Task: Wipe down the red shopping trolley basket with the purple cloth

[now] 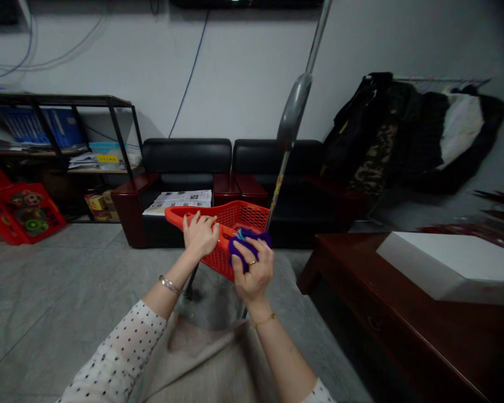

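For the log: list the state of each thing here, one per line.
red basket: held up, tilted
purple cloth: bunched against the basket's edge
left hand: gripping the basket's rim
right hand: closed on the cloth
newspaper: lying flat on the sofa
white box: flat on the table

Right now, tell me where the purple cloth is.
Head view, just right of centre: the purple cloth is in the right hand, pressed against the red basket that the left hand holds.

We've got black sofas (187,158) against a white wall (243,73). Grey tiled floor (46,280), metal shelf (67,101) left, dark wooden table (403,336) right.
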Demonstrator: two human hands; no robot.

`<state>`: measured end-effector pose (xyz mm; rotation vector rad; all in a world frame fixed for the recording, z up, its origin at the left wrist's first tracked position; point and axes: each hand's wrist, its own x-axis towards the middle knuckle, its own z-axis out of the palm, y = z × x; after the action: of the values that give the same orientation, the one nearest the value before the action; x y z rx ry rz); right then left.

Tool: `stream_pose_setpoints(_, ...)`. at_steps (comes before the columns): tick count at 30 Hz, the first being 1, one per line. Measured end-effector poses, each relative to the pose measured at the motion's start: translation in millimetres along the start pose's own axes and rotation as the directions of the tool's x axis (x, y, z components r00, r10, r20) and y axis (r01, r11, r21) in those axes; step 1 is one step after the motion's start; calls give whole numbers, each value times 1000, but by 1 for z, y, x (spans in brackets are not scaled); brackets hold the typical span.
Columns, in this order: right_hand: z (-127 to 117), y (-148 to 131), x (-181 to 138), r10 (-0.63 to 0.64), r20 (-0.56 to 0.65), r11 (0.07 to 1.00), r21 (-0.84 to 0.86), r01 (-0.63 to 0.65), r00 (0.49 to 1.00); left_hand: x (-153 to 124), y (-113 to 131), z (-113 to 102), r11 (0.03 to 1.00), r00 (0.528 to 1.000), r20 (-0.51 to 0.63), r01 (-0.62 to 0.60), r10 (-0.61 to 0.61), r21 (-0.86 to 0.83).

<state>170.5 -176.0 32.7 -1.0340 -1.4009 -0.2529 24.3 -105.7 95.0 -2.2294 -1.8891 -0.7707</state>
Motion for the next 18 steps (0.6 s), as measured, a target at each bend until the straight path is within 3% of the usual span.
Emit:
stream_pose_setpoints(2, -2, 3, 3, -143, 107, 988, -46, 148, 984, -2, 3, 0, 1000, 1000, -2, -7, 7, 6)
stream_pose_setpoints(4, -8, 13, 7, -178, 90, 982, -46, 182, 980, -2, 3, -2, 999, 999, 12, -35, 35, -2)
stream_pose_setpoints(7, -22, 36, 18, -63, -28, 998, -20, 62, 998, 10, -9, -9, 987, 979, 127, -150, 156, -55)
stream_pose_setpoints(9, -32, 52, 26, 4, -33, 1000, 1, -4, 999, 22, -23, -14, 976, 954, 211, -199, 213, -86)
stream_pose_setpoints(12, -40, 66, 38, 62, -19, 997, -38, -62, 998, 36, -36, -16, 986, 949, 274, -165, 157, 7)
stream_pose_setpoints(15, -22, 51, 44, 99, -37, 974, -199, -104, 994, 35, -29, -12, 992, 939, 338, -96, 61, 87)
stream_pose_setpoints(18, 11, 19, 47, 23, 118, 960, -279, 10, 993, 28, -14, -9, 991, 949, 312, -73, 36, 108)
